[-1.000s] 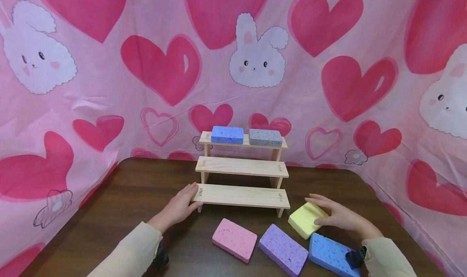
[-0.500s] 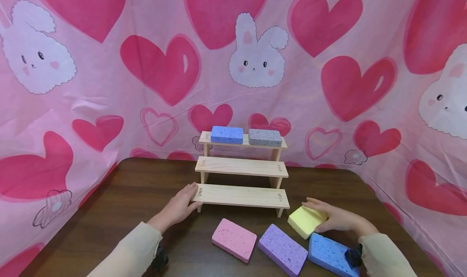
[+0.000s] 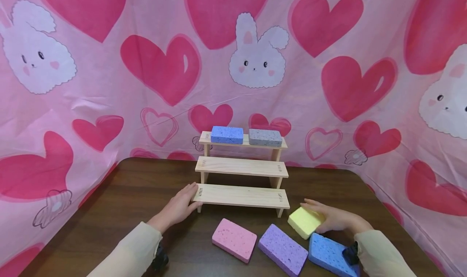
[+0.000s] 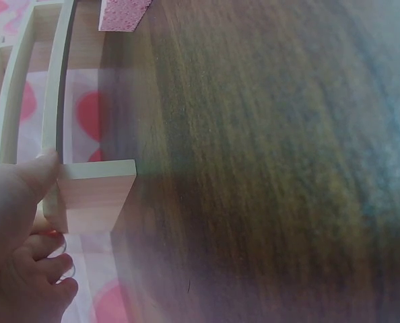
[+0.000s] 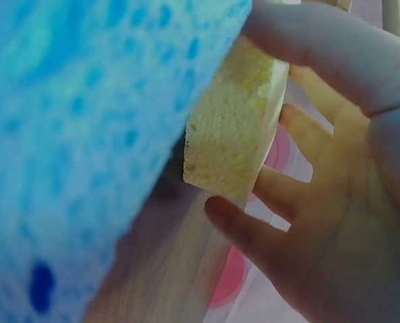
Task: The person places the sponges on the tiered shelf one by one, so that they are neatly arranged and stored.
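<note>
At the left end of a three-step wooden shelf (image 3: 240, 196), my left hand (image 3: 178, 207) grips the lowest board. The left wrist view shows the thumb on the board's edge and the other fingers curled beyond it. On the right, my right hand (image 3: 337, 219) holds a yellow sponge (image 3: 303, 222) by its right part, thumb on the near side and fingers on the far side. That sponge lies on the table just right of the shelf's front leg. A light blue sponge (image 3: 328, 252) lies below the right wrist and fills much of the right wrist view (image 5: 72, 134).
A pink sponge (image 3: 234, 239) and a purple sponge (image 3: 283, 249) lie on the dark wooden table (image 3: 146, 179) before the shelf. On its top step sit a blue sponge (image 3: 227, 135) and a grey sponge (image 3: 265, 137). A pink heart-print cloth (image 3: 219, 94) hangs behind.
My right hand has moved slightly left and its fingers have come in around the yellow sponge. The left hand has stayed at the shelf's end.
</note>
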The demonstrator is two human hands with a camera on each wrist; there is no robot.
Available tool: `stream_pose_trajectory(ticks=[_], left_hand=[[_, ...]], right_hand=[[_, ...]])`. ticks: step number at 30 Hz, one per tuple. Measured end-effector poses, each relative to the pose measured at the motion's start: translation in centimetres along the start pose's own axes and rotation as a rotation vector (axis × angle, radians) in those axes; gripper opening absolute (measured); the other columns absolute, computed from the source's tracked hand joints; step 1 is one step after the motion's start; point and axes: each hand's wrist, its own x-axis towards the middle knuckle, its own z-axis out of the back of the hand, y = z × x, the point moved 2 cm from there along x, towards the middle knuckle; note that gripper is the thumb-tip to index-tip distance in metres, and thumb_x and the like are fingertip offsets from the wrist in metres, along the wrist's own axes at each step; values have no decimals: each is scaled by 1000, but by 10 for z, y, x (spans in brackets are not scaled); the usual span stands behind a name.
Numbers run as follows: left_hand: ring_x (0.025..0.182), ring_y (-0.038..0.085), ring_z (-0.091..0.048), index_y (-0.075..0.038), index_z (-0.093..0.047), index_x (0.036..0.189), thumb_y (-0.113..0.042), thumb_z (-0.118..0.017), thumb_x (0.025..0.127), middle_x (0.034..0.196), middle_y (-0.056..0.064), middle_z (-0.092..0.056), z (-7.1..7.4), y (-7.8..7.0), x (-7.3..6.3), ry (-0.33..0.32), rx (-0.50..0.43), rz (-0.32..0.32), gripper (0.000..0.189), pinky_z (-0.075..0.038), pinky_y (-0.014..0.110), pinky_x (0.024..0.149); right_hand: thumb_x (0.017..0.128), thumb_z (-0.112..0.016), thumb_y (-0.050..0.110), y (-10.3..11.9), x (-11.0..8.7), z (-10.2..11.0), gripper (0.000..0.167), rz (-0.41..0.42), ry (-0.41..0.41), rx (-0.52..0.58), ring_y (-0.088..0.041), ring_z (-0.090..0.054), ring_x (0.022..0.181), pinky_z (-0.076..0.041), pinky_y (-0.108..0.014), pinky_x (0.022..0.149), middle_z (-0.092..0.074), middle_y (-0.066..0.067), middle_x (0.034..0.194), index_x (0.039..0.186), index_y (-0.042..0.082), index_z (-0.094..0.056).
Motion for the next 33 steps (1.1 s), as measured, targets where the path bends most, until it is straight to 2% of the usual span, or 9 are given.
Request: stream_pose_trajectory(ticks=[5,12,17,22,33], left_hand=[[132,37,-26,3,-38,137,-22,-66,86,143,20,-32,0,0,1,9,-8,12,63,-26,53,102],[132,37,-26,2,-38,138,-21,-66,85,143,20,-32,2,-1,1,12,-11,16,64,-26,54,101],[131,37,-27,3,-39,137,-21,-67,85,142,21,-33,2,-2,0,8,-10,11,63,-27,53,101],[131,37,-26,3,-39,137,-22,-67,85,143,21,-33,2,-2,-1,9,-16,16,64,-27,53,102],[131,37,-27,3,-40,136,-21,-67,85,142,21,-33,2,-2,-1,5,-12,9,63,-27,53,102]], right_hand=[[70,-70,10,1,2,0,81,2,-7,-43,-49,-28,122,-31,-60,90,-18,-31,143,140,-4,-32],[68,-73,13,-2,3,2,74,4,-26,-46,-43,-36,115,-35,-54,87,-26,-32,139,134,-2,-41],[68,-75,17,-1,3,4,68,27,-53,-99,-32,-44,104,-39,-48,84,-43,-23,129,128,1,-47],[68,-76,22,0,0,6,65,65,-91,-144,-26,-46,99,-40,-42,81,-49,-17,121,124,0,-50],[70,-76,26,9,-12,18,66,35,-177,-157,-28,-46,97,-40,-46,77,-48,-17,121,126,1,-49]])
